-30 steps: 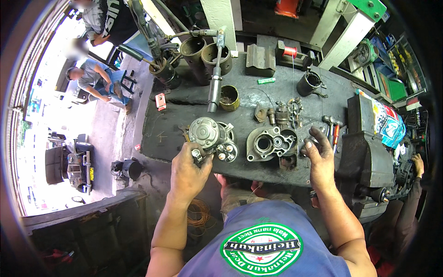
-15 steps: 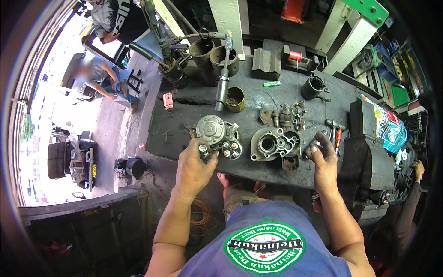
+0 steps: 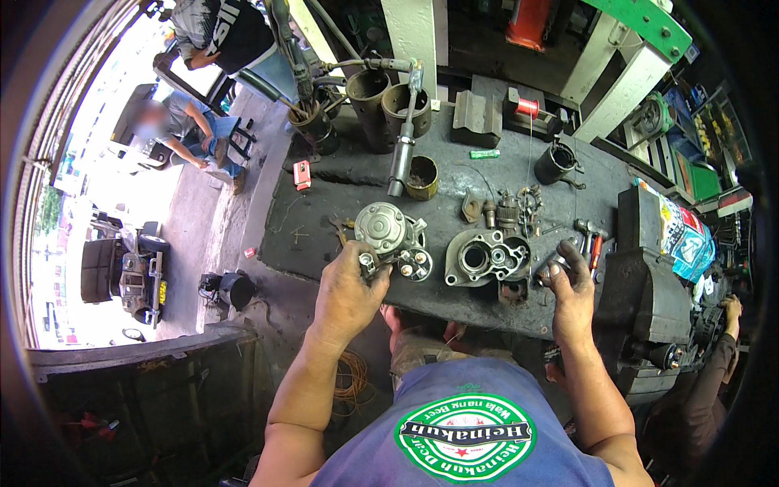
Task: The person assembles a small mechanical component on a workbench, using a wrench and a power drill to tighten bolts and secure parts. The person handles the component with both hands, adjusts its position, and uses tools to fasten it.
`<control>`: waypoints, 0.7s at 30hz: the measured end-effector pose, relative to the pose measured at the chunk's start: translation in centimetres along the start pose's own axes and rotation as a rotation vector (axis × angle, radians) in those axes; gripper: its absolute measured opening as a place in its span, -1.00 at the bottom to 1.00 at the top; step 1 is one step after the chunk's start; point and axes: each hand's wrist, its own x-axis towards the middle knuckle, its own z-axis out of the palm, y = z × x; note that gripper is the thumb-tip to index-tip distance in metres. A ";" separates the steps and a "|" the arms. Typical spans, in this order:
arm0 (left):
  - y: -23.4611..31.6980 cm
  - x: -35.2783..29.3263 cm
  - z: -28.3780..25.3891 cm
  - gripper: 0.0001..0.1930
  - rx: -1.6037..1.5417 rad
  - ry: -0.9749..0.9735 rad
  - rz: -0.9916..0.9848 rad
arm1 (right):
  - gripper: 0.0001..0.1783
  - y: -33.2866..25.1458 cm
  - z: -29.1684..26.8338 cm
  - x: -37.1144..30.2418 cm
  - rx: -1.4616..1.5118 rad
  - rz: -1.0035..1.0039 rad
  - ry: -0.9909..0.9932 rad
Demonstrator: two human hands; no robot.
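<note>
My left hand [image 3: 347, 296] is closed around a small shiny metal socket [image 3: 367, 261] beside the starter motor [image 3: 383, 229]. That motor has a round silver end cap and a solenoid [image 3: 412, 265] with copper-coloured terminals. To its right lies a grey cast housing [image 3: 487, 258] with two round openings facing up. Past the housing, my right hand [image 3: 573, 296] is held above the bench's near right part, thumb and fingers curled together. A small metal piece shows at those fingertips, too little of it to name.
On the dark bench [image 3: 312, 231] stand a rusty can [image 3: 422, 177], tall metal cylinders [image 3: 369, 109] and a black mug-like pot [image 3: 556, 162]. Gear parts [image 3: 507, 213] lie behind the housing. A red-handled screwdriver [image 3: 596, 252] rests at right. Another person's hand [image 3: 733, 312] appears far right; a seated person is left.
The whole view has shifted slightly, with the bench items now a little farther right. Both my hands keep nearly the same grip and place.
</note>
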 end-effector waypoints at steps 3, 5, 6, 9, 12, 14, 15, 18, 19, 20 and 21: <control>0.0 0.1 0.1 -0.64 0.013 0.026 0.043 | -0.27 0.1 0.0 -0.1 0.003 0.000 0.002; -0.1 0.0 0.1 -0.64 0.016 0.022 0.043 | -0.27 0.2 0.0 -0.1 0.019 -0.007 0.012; -0.1 0.0 0.1 -0.64 0.017 0.022 0.044 | -0.27 0.2 0.0 -0.1 0.032 -0.005 0.010; -0.1 0.0 0.1 -0.64 0.023 0.025 0.048 | -0.27 0.2 0.0 -0.1 0.043 0.008 0.006; -0.2 0.0 0.1 -0.64 0.029 0.027 0.054 | -0.26 0.3 -0.2 -0.1 0.026 0.012 0.006; -0.3 0.0 0.2 -0.64 0.021 0.027 0.057 | -0.26 0.3 -0.2 -0.1 0.024 0.004 0.010; -0.3 0.0 0.2 -0.64 0.016 0.032 0.058 | -0.26 0.4 -0.2 -0.1 0.024 0.000 0.008; -0.3 0.0 0.3 -0.64 0.009 0.038 0.055 | -0.25 0.4 -0.1 -0.1 0.020 -0.006 0.004; -0.3 0.0 0.3 -0.64 0.009 0.035 0.050 | -0.25 0.4 -0.1 -0.1 0.016 -0.006 0.005; -0.2 0.0 0.2 -0.64 0.010 0.032 0.044 | -0.25 0.4 -0.1 -0.1 0.012 -0.005 0.006; -0.1 0.0 0.2 -0.64 0.012 0.029 0.038 | -0.25 0.4 -0.1 -0.1 0.011 -0.004 0.006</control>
